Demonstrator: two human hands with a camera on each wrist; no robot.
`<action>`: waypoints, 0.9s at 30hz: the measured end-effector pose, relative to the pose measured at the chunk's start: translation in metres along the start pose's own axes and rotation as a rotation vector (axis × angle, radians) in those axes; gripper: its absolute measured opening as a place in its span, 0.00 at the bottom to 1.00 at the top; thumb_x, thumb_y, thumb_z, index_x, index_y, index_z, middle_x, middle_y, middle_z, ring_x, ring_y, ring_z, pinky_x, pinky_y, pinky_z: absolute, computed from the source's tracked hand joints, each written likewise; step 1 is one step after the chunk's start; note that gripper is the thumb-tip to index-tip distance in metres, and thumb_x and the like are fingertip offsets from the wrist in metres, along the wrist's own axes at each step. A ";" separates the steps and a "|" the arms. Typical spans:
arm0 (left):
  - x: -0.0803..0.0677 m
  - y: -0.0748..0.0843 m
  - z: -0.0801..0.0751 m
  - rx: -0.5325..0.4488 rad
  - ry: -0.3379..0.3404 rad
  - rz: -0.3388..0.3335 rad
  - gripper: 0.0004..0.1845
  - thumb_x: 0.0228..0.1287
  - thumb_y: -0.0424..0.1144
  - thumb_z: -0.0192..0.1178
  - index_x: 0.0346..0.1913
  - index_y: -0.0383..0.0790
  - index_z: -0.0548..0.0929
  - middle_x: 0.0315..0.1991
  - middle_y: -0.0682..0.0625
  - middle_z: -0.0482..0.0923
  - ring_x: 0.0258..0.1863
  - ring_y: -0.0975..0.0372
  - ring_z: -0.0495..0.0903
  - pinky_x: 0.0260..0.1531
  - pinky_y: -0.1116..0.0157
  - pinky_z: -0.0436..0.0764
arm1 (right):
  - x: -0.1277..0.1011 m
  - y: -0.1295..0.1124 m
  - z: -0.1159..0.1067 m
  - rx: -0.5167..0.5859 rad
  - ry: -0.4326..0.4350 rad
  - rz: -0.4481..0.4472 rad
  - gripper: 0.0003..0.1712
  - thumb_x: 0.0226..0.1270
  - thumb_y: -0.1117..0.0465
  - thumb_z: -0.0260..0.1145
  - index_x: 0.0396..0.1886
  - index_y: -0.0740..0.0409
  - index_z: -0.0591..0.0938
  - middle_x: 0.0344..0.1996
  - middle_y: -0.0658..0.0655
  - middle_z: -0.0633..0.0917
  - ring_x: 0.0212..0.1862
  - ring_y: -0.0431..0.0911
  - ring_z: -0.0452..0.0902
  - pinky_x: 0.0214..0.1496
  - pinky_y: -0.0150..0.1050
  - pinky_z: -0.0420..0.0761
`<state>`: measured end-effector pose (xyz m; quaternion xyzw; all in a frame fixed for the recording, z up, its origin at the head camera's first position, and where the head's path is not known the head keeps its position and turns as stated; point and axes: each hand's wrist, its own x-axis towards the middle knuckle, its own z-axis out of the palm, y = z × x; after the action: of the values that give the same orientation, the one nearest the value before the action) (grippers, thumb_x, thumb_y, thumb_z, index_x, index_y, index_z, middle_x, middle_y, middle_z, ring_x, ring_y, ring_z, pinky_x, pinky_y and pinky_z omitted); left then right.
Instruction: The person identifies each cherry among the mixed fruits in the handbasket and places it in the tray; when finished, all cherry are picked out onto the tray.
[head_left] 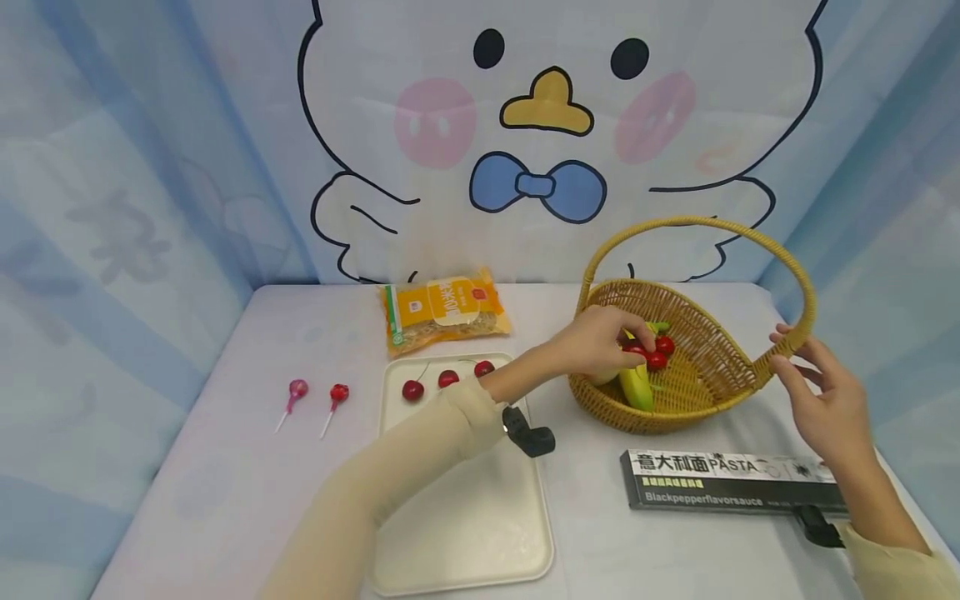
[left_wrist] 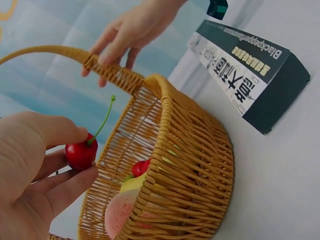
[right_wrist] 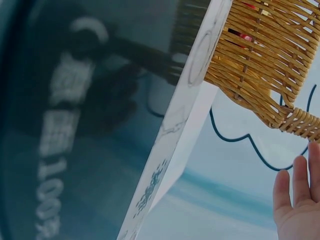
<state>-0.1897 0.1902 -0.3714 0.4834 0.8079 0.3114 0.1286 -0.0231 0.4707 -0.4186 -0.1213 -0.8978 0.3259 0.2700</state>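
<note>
My left hand reaches over the near left rim of the wicker basket. Its thumb and fingers pinch a red cherry with a green stem, close above the basket opening. Inside the basket lie a yellow banana, red cherries and, in the left wrist view, a pink round fruit partly hidden by the wall. At the right end of the basket, my right hand holds the base of the arched handle, thumb in front and fingers behind.
A cream tray bears several cherries at its far end, partly behind my left arm. An orange food packet lies behind it. Two lollipops lie left; a black-and-white pasta box lies before the basket.
</note>
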 end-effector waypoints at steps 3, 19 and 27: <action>-0.007 -0.004 -0.003 -0.013 0.014 0.028 0.09 0.74 0.40 0.68 0.52 0.47 0.90 0.51 0.55 0.88 0.39 0.67 0.75 0.36 0.79 0.72 | -0.001 0.000 0.000 -0.009 -0.005 0.014 0.28 0.85 0.50 0.59 0.80 0.34 0.71 0.72 0.28 0.76 0.61 0.12 0.62 0.52 0.06 0.63; -0.051 -0.009 -0.016 -0.097 0.095 0.079 0.11 0.71 0.38 0.70 0.54 0.45 0.89 0.51 0.54 0.88 0.49 0.64 0.79 0.46 0.80 0.79 | 0.001 0.002 0.004 0.033 0.013 -0.026 0.28 0.84 0.54 0.60 0.80 0.37 0.72 0.63 0.20 0.77 0.61 0.13 0.64 0.56 0.06 0.64; -0.079 -0.016 -0.018 -0.191 0.160 0.056 0.09 0.72 0.35 0.69 0.52 0.43 0.89 0.52 0.51 0.88 0.51 0.64 0.83 0.50 0.79 0.83 | 0.001 0.002 0.005 0.043 0.032 -0.030 0.28 0.84 0.55 0.60 0.79 0.38 0.73 0.62 0.19 0.77 0.60 0.12 0.65 0.57 0.06 0.65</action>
<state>-0.1706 0.1102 -0.3748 0.4651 0.7685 0.4279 0.1001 -0.0268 0.4703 -0.4227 -0.1071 -0.8879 0.3391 0.2919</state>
